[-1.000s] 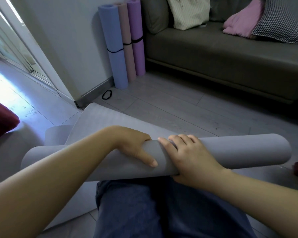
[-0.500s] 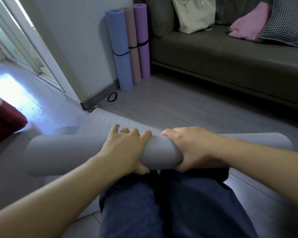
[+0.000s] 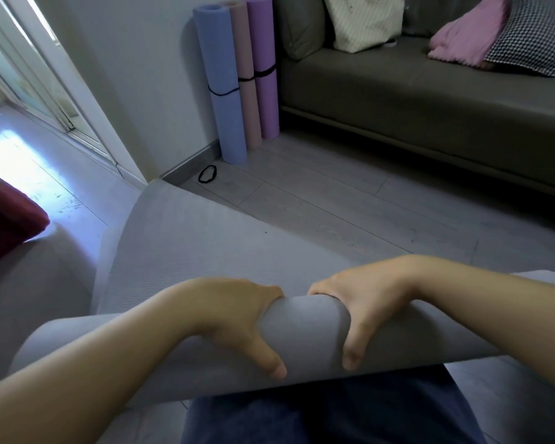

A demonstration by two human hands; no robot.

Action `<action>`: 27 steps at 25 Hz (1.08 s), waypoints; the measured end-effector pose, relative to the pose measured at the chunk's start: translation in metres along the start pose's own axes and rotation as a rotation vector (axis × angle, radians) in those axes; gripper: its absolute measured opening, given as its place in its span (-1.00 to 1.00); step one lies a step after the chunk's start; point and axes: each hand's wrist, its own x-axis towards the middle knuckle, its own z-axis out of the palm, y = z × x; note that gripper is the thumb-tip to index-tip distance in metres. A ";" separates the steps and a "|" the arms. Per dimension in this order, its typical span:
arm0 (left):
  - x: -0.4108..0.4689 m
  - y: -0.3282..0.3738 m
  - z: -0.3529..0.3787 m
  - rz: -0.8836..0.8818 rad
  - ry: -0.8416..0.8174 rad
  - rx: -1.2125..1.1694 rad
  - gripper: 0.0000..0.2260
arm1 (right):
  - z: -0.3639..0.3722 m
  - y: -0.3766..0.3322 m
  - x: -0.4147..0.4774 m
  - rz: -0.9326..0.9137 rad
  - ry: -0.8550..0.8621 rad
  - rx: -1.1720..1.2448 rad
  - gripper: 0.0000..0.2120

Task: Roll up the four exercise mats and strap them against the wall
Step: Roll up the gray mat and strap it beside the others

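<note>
Across your lap, the grey mat point(image 3: 305, 334) lies left-to-right; your left hand point(image 3: 237, 318) and right hand point(image 3: 366, 306) both grip its middle (equally near), unrolled part point(image 3: 180, 245) stretching straight ahead, so roll forward.

Beyond the half-rolled grey foam mat point(image 3: 305, 334), bare grey plank floor point(image 3: 334, 213) lay open toward 12 and 1 o'clock. It ran as far as the long dark olive sofa point(image 3: 414, 100), which closed off the far side from 12 to 3. At 11 o'clock, three upright rolled foam mats point(image 3: 245, 100), blue, pink and purple, stood against the white wall point(image 3: 148, 75). A black elastic loop point(image 3: 207, 173) lay on the floor just before them. A dark red cushion point(image 3: 7, 225) blocked 9 o'clock.
</note>
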 end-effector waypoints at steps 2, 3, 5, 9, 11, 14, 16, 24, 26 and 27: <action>0.008 -0.010 -0.002 0.007 -0.065 -0.116 -0.44 | 0.003 0.000 -0.010 -0.029 0.149 -0.011 -0.24; 0.012 -0.016 -0.005 0.009 -0.103 -0.161 -0.47 | 0.006 0.001 -0.016 -0.031 0.258 -0.077 -0.18; 0.019 -0.023 -0.013 0.022 -0.168 -0.226 -0.53 | 0.022 0.001 -0.024 -0.018 0.449 -0.295 -0.07; 0.020 -0.023 -0.016 0.011 -0.168 -0.210 -0.50 | 0.063 0.006 -0.005 0.012 0.573 -0.527 0.11; 0.013 -0.020 -0.010 -0.013 -0.019 -0.095 -0.38 | 0.060 0.011 -0.001 0.004 0.613 -0.483 0.02; 0.001 -0.006 0.013 -0.076 0.321 0.231 -0.17 | 0.037 0.009 -0.001 -0.033 0.553 -0.400 -0.11; 0.001 0.004 0.036 -0.129 0.458 0.376 -0.06 | 0.020 0.007 0.000 -0.052 0.469 -0.359 -0.19; 0.003 0.004 0.015 -0.039 0.665 0.348 -0.14 | -0.024 0.006 -0.017 0.004 0.263 -0.216 -0.38; 0.010 0.013 0.009 0.013 0.639 0.338 -0.15 | -0.025 0.013 -0.026 0.044 0.233 -0.217 -0.39; 0.013 0.016 0.008 0.031 0.612 0.323 -0.16 | -0.024 0.015 -0.029 0.057 0.219 -0.204 -0.40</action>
